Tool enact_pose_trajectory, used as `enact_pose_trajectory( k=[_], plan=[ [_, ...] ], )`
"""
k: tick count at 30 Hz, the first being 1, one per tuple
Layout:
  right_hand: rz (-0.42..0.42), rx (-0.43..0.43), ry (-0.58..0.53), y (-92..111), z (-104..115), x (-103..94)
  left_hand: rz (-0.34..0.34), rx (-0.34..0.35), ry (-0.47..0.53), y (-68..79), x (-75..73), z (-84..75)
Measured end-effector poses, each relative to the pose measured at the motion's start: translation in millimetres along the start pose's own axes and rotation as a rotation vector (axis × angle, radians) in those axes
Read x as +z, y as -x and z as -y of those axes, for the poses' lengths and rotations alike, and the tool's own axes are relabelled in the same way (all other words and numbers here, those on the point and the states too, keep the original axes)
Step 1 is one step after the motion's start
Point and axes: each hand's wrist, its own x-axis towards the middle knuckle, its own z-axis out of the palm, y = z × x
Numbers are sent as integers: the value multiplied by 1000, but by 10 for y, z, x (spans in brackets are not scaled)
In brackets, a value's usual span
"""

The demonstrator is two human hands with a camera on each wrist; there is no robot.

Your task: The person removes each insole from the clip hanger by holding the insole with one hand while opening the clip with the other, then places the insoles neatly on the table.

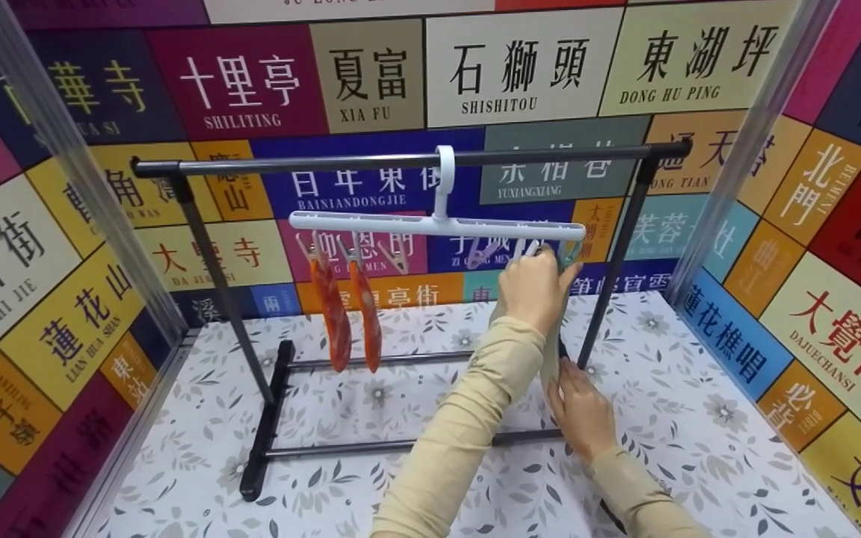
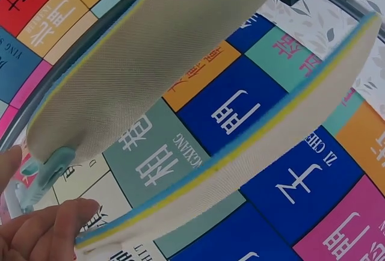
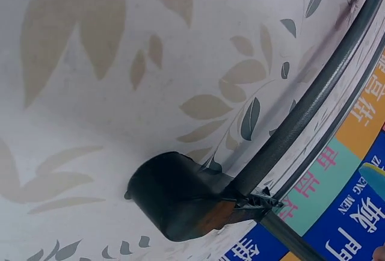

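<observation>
A white clip hanger (image 1: 371, 223) hangs by its hook from a black rack. Two beige insoles with blue and yellow edges hang at its right end; the left wrist view shows the upper insole (image 2: 150, 56) gripped by a green clip (image 2: 51, 171) and the lower insole (image 2: 240, 159) beside it. My left hand (image 1: 531, 291) has curled fingers pinching a white clip (image 1: 531, 248) under the bar, right at the lower insole's end. Lower down, my right hand (image 1: 584, 411) reaches up with fairly straight fingers along the bottom of a beige insole (image 1: 552, 359).
Two orange-red insoles (image 1: 331, 314) hang from clips at the hanger's left. Between the two groups dangle a beige clip (image 1: 394, 258) and a purple clip (image 1: 483, 254). The black rack (image 1: 266, 161) stands on a floral-patterned tabletop (image 1: 191, 418), with sign-printed walls around it.
</observation>
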Motion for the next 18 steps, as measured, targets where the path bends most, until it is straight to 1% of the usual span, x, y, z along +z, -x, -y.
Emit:
enact_pose_trajectory(
  k=[6, 9, 14, 18],
  plan=[
    [-59, -39, -5, 43, -9, 12, -59, 4, -92, -12, 80, -48],
    [-77, -47, -13, 59, -11, 18, -66, 24, -100, -9, 93, -56],
    [-70, -40, -16, 91, -11, 3, -59, 59, -96, 15, 93, -63],
    [-60, -29, -18, 93, -10, -7, -71, 67, -65, 24, 97, -66]
  ],
)
